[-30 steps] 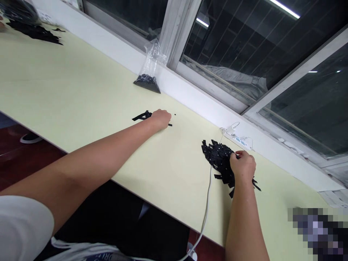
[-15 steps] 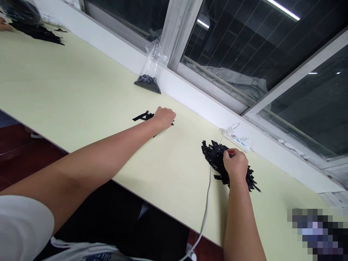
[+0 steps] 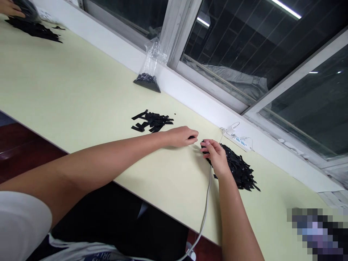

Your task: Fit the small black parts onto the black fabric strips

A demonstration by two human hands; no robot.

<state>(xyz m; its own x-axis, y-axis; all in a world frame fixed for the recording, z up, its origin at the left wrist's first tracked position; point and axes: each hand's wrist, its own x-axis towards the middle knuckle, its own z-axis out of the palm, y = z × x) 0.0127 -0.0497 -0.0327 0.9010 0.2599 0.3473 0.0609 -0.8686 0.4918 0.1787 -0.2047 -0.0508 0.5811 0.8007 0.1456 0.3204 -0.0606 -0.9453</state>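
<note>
Head cam: L hand [image 3: 181, 137] curled nearly closed on dark bit [image 3: 192, 137]. R hand [image 3: 216, 156] loosely bent at big strip pile [image 3: 240, 170], hold unclear. Small pile [image 3: 156, 120] past L forearm. I'd pinch lightly, 1 strip/time; they prob. snag.

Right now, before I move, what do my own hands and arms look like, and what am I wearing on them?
Your left hand and right hand are both bare: no gloves, and no watch or bracelet shows. A plain white short fabric sleeve with a rounded hem covers your upper left arm. Your right sleeve is out of view.
</note>
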